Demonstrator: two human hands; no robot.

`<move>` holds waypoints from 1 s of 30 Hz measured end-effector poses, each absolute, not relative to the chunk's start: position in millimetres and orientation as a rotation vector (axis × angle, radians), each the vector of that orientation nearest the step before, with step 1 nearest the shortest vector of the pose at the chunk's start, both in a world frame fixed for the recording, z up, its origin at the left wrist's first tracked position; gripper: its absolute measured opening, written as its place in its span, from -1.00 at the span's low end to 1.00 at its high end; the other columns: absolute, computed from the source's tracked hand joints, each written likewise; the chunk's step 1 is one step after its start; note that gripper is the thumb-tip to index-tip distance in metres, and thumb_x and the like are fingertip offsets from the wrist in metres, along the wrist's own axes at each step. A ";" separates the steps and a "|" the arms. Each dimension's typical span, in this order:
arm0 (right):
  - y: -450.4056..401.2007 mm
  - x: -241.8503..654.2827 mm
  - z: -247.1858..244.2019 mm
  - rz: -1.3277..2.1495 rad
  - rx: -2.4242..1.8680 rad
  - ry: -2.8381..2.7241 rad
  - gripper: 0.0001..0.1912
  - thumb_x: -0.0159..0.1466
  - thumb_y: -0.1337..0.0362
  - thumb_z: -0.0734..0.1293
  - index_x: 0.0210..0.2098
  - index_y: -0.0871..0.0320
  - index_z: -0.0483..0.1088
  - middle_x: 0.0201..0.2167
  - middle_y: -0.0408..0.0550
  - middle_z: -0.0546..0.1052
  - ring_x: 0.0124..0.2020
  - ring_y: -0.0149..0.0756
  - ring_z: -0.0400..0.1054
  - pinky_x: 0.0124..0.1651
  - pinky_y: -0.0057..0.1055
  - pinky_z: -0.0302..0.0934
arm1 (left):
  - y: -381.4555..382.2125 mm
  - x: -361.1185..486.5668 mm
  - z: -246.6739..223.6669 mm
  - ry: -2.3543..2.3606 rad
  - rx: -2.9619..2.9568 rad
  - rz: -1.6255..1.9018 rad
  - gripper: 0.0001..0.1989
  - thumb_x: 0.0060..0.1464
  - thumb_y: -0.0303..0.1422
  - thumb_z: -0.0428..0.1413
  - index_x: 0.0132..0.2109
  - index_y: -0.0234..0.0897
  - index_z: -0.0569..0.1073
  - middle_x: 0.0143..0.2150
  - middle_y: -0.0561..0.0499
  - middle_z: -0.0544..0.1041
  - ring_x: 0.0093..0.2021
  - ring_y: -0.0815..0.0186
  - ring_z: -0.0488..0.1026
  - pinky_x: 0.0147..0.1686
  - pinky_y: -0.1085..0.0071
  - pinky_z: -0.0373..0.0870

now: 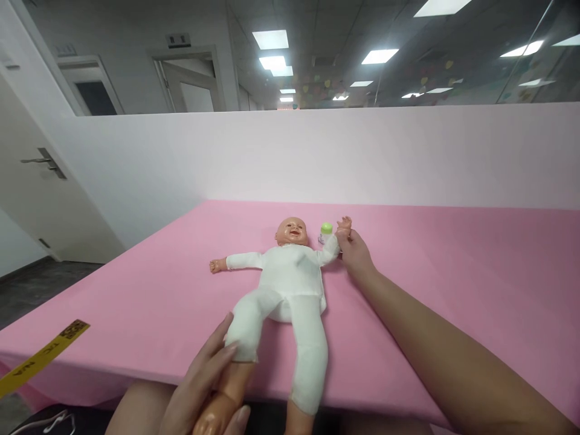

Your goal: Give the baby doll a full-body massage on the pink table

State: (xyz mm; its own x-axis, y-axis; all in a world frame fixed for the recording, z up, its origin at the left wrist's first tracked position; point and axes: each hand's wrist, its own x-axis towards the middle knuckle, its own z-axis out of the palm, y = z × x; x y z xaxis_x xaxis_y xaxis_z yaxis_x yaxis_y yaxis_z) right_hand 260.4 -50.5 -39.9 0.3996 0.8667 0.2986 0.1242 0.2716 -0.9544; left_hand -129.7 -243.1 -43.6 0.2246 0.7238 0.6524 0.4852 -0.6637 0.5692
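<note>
A baby doll [290, 272] with a white cloth body lies on its back on the pink tabletop [408, 290], its head towards the wall and its feet at the near edge. My left hand [203, 374] is wrapped round the doll's lower leg at the left of the picture, fingers along the shin and knee. My right hand [356, 254] pinches the doll's wrist on the right side, with that arm bent and its small hand raised. The doll's other arm stretches out flat to the left.
A small jar [325, 232] with a green lid stands beside the doll's head. A white wall [317, 157] rises behind the table. At the lower left is a yellow strip [45, 356]; a door [40, 175] stands at the left.
</note>
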 end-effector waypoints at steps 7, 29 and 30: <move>-91.4 197.9 -24.5 0.219 -1.165 -1.806 -0.54 0.39 0.15 0.39 0.27 -0.14 0.46 0.23 -0.10 0.56 0.23 -0.04 0.44 0.31 -0.03 0.31 | -197.0 -99.0 -12.8 1.068 2.148 1.373 -0.59 0.15 -0.29 0.28 0.15 -0.14 0.61 0.44 -0.14 0.36 0.39 -0.08 0.36 0.29 0.04 0.46; -97.0 190.3 -16.9 0.151 -1.257 -2.125 -0.84 0.36 0.12 0.45 -0.14 0.04 0.52 -0.19 -0.08 0.63 -0.09 -0.11 0.48 0.00 -0.18 0.29 | -149.0 -75.2 -9.1 1.120 1.892 1.296 -0.62 0.13 -0.21 0.27 0.08 -0.16 0.63 0.48 -0.13 0.30 0.47 -0.11 0.22 0.41 -0.04 0.25; -96.7 193.0 -16.3 0.189 -1.268 -2.090 -0.85 0.37 0.12 0.43 -0.13 0.03 0.53 -0.19 -0.09 0.64 -0.11 -0.12 0.49 -0.04 -0.20 0.29 | -157.8 -79.0 -10.0 1.128 1.920 1.319 -0.63 0.13 -0.21 0.28 0.07 -0.16 0.63 0.47 -0.13 0.31 0.47 -0.11 0.24 0.39 -0.02 0.29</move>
